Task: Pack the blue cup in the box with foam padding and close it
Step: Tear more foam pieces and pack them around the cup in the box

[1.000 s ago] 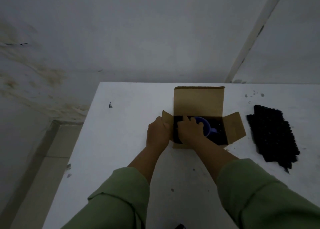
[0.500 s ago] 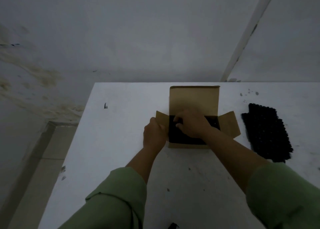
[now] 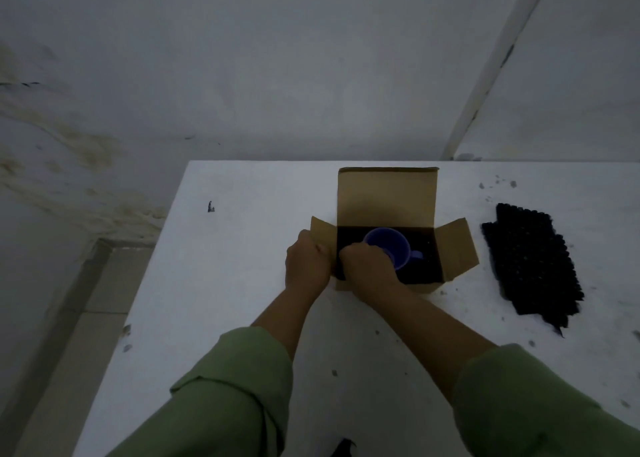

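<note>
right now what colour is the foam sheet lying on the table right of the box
Black, with a bumpy surface. The foam sheet shows best in the head view.

At the frame's centre an open cardboard box sits on the white surface, its back flap upright and side flaps spread. A blue cup lies inside among dark foam. The left hand holds the box's left flap; the right hand curls at the cup's near rim. A black foam sheet lies at right, apart from the box
</note>
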